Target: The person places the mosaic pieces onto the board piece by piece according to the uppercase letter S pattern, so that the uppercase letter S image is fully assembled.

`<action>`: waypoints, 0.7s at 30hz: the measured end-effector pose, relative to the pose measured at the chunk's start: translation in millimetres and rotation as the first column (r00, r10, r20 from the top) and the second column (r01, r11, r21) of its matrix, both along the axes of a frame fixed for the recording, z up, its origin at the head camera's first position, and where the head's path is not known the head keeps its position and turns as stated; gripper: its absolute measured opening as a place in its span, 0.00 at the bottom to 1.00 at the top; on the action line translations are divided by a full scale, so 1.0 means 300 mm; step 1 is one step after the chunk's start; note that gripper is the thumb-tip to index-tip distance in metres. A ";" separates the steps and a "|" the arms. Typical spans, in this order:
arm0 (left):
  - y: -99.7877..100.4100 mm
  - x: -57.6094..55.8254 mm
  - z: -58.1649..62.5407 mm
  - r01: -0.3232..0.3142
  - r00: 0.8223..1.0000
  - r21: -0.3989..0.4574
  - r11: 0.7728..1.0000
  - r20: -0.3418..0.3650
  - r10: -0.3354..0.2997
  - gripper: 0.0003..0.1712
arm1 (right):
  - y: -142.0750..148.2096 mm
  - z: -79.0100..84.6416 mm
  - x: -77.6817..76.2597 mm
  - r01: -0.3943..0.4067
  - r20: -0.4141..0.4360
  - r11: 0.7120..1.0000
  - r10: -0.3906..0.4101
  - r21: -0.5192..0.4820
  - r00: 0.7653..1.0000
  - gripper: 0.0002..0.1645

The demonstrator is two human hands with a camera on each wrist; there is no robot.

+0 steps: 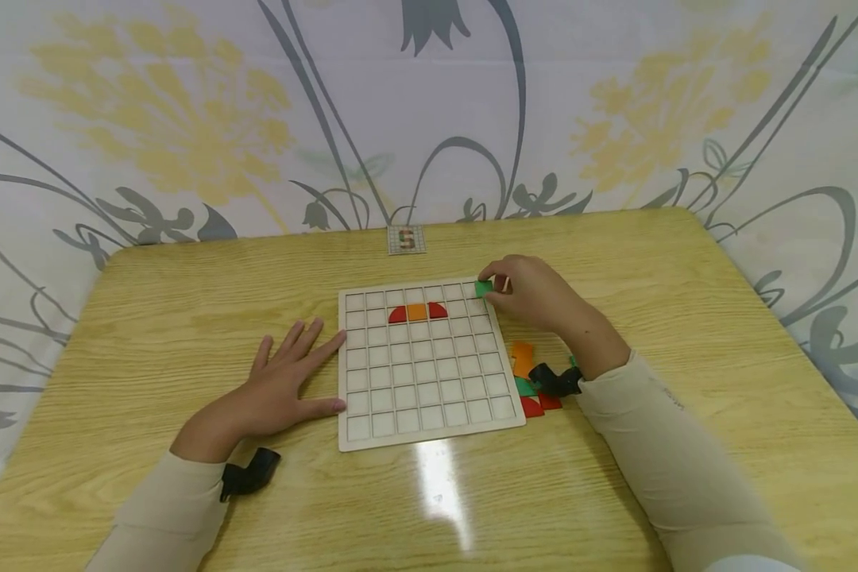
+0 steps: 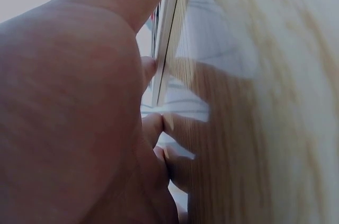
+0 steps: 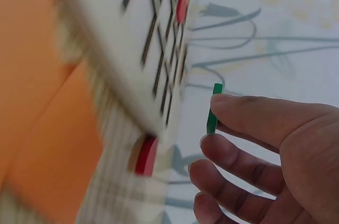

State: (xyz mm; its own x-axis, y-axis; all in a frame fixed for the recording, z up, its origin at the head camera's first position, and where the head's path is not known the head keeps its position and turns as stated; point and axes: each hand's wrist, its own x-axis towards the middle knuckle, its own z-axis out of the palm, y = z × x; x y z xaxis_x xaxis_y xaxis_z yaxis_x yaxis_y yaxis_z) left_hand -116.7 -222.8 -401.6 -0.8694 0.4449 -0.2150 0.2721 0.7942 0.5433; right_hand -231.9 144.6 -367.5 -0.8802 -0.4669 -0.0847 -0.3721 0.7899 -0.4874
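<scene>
A pale board (image 1: 343, 373) with a grid of square cells lies on the table. Two red quarter-round tiles (image 1: 397, 314) flank an orange square tile (image 1: 417, 312) in its second row. My right hand (image 1: 539, 294) pinches a green tile (image 1: 483, 288) between thumb and index finger, over the board's far right corner. Seen edge-on in the right wrist view, the green tile (image 3: 214, 110) is thin and flat. My left hand (image 1: 286, 385) rests on the table with fingers spread, its thumb and index fingertips at the board's left edge.
Loose orange tiles (image 1: 523, 359), green tiles (image 1: 525, 387) and red tiles (image 1: 531, 407) lie against the board's right side, partly under my right wrist's black camera (image 1: 556, 381). A small card (image 1: 406, 240) with a gridded coloured pattern lies at the table's back edge, before a flowered wall covering.
</scene>
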 end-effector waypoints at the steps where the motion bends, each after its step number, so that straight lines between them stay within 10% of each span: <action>1: -0.001 0.000 0.000 0.000 1.000 0.001 1.000 0.001 0.000 0.53 | -0.016 0.005 0.001 -0.006 0.001 1.000 0.006 -0.004 1.000 0.17; 21: -0.006 -0.005 0.000 -0.004 1.000 -0.003 1.000 0.007 0.004 0.54 | -0.235 0.023 0.046 -0.139 -0.043 0.990 0.139 -0.003 0.989 0.16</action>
State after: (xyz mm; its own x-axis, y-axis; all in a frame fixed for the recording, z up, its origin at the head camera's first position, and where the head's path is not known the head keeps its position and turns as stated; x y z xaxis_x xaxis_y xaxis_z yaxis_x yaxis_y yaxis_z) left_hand -118.1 -224.6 -401.6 -0.8697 0.4405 -0.2224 0.2649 0.7970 0.5428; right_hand -218.3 74.0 -360.6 -0.8096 -0.5852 -0.0455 -0.4985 0.7264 -0.4732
